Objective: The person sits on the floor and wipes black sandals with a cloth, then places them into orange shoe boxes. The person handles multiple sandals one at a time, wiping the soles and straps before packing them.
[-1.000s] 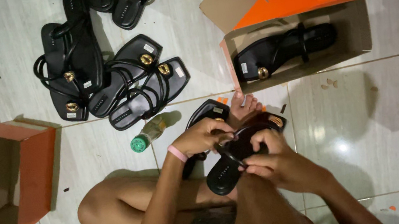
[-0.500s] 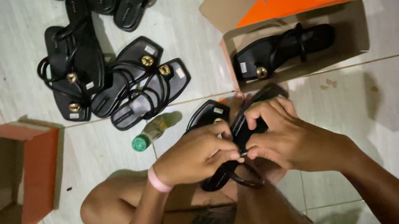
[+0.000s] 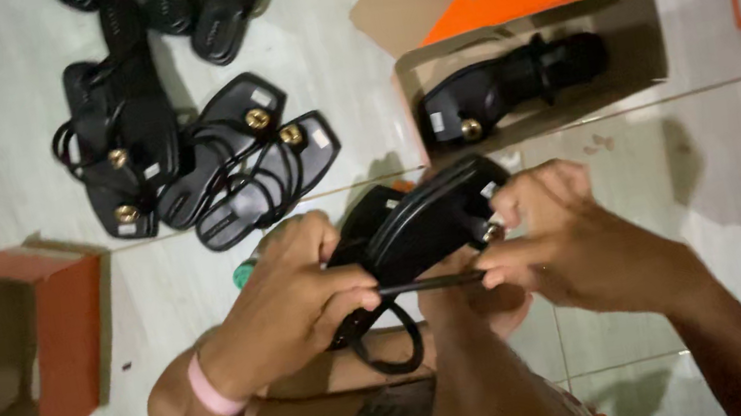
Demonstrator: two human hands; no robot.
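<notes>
Left hand point(image 3: 290, 298): closed around the heel end of a black sandal point(image 3: 424, 224), thumb and forefinger pinching its thin black strap point(image 3: 429, 283).
Right hand point(image 3: 564, 240): fingers curled shut on the toe end of the same sandal, fingertips gripping the strap's other end beside the gold stud point(image 3: 493, 232).
Sandal: held in the air over the person's lap, above the tiled floor point(image 3: 604, 151), tilted with the toe toward the far right; a loop of strap point(image 3: 384, 343) hangs below it.
Step in hand: judged to be straightening or threading the strap (the exact join is hidden by the fingers).
Next move calls for: a steady two-handed pinch and a light pull along the strap.
Nearby: an open box point(image 3: 530, 73) holding a matching sandal point(image 3: 512, 87) toward the floor's far edge; loose sandals point(image 3: 200, 162) far left; an orange box point(image 3: 11, 358) at the left edge.
</notes>
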